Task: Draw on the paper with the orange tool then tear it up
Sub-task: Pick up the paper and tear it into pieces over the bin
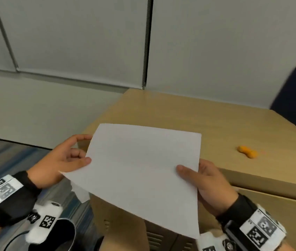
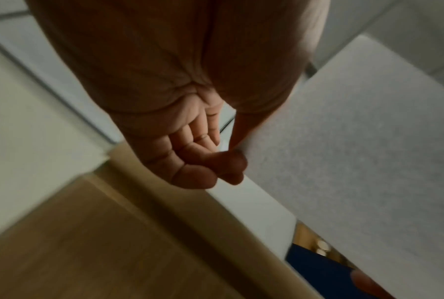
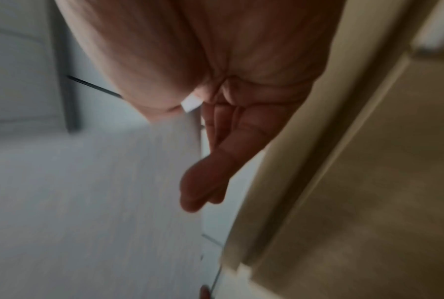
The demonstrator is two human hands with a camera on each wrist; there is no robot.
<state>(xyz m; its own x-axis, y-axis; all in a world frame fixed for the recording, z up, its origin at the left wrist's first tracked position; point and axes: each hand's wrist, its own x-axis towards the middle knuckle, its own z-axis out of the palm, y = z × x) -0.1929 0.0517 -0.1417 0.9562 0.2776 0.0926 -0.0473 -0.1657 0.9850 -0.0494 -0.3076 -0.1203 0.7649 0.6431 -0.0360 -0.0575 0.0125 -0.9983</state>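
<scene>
White flat paper [image 1: 143,171] pinched by left hand [image 1: 60,160] and right hand [image 1: 210,185], lumpy orange tool [image 1: 247,151] on smooth tan cabinet top [image 1: 179,113]

Plain white paper [image 1: 143,169] against a pale tan desk [image 1: 179,113], with the orange tool [image 1: 247,151] near the desk's right edge. Black wristbands [image 1: 14,209] carry black-and-white square-code tags [image 1: 2,189]. The carpet [image 1: 7,156] is striped blue and grey, the wall panels [image 1: 71,42] pale grey.

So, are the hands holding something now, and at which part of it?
Both hold the white rectangular sheet of paper: the left hand pinches its left edge, the right hand pinches its right edge.
</scene>
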